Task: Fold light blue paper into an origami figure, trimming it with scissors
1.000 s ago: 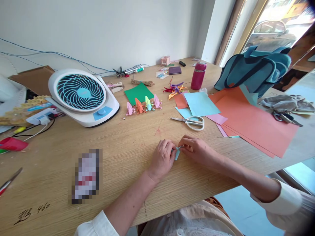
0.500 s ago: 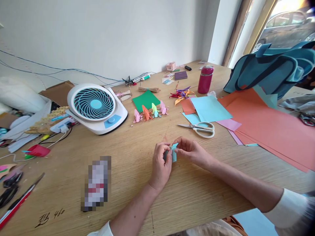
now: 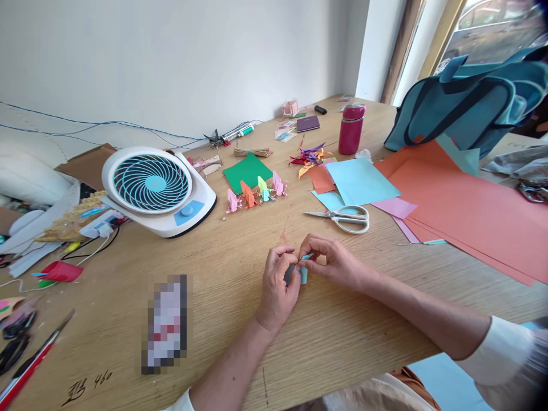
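Light-blue paper [image 3: 304, 276] is pinched in my left hand [image 3: 279, 282] and right hand [image 3: 336, 264] over the bench [image 3: 214, 297]; I judge folding underway, so the next move likely wants steady creasing pressure.

Left hand [image 3: 280, 279]: fingers curled, thumb bent toward forefinger.
Right hand [image 3: 336, 262]: thumb and forefinger pinched, close beside left fingertips.
Forearms [image 3: 413, 305]: bare, angled inward.

Bright daylight enters through the window [image 3: 492, 43], upper right. Shadows: soft. Frame edges: stretched. Pixelation masks one object [image 3: 166, 325], lower left.
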Available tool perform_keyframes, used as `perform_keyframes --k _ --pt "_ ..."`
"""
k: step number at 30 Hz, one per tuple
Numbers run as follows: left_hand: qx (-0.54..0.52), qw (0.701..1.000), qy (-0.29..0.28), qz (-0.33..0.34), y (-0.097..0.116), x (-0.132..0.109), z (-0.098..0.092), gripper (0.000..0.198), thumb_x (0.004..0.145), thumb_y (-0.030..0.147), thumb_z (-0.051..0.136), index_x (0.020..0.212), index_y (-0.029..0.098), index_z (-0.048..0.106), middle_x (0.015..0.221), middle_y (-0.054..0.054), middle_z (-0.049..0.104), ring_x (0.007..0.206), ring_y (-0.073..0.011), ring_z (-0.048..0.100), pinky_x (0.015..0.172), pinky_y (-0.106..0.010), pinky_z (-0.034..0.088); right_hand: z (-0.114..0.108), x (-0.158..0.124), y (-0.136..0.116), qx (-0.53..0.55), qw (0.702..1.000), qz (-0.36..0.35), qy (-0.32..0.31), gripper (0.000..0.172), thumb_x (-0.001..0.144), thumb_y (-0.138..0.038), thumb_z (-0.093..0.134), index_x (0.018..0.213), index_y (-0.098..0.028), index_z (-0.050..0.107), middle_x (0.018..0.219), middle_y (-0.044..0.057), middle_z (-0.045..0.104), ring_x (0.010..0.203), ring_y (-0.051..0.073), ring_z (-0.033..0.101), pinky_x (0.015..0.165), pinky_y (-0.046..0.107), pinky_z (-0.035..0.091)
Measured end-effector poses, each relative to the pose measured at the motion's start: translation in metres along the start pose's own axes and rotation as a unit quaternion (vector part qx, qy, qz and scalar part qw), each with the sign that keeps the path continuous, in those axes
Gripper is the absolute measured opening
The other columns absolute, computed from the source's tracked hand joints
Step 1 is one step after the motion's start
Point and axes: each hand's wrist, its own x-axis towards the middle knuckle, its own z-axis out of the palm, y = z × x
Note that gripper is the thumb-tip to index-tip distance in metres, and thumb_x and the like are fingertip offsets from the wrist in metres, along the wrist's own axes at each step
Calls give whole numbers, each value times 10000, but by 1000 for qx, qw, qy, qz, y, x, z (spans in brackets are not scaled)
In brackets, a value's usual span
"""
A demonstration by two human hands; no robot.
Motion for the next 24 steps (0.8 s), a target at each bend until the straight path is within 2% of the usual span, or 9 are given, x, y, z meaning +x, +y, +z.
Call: perform_keyframes --k 5,9,12,15,18,24 --pt "1 1000 -19 10 1 0 -1 142 905 69 507 917 205 542 1116 -77 528 1099 -199 539 929 -369 485 -1 -1 0 -29 999 -21 1 68 871 -220 618 825 -170 628 877 37 589 744 134 567 680 265 478" --pt "-6 999 -32 24 2 0 -1 170 885 46 506 932 206 539 1146 -84 519 1123 -205 530 946 -378 478 -3 0 0 -18 1000 -1 1 242 900 -350 614 746 -163 618 794 27 579 683 124 537 627 254 443" --pt "-15 999 -25 20 3 0 0 155 891 57 516 915 209 537 1120 -75 531 1101 -197 538 938 -366 474 -6 1 1 38 999 22 -11 360 917 -482 569 769 -160 632 797 37 604 720 143 562 660 271 453" --pt "-21 1000 1 -1 2 2 -2 139 901 70 526 877 206 519 1071 -60 557 1067 -186 548 931 -352 464 -10 3 1 123 990 66 1 424 923 -571 507 896 -169 640 914 56 646 811 167 604 744 300 485" --pt "-22 999 24 -20 1 2 -4 120 917 99 533 858 201 511 1044 -57 574 1044 -181 552 934 -348 450 -10 3 2 147 984 99 28 434 916 -594 509 975 -179 618 938 50 644 784 154 600 739 298 487" --pt "-33 998 50 -32 1 1 -3 100 929 146 543 847 198 521 1025 -63 579 1034 -185 563 920 -341 454 8 0 13 207 975 76 -32 374 833 -514 688 969 -187 569 871 26 639 770 157 607 708 296 489"
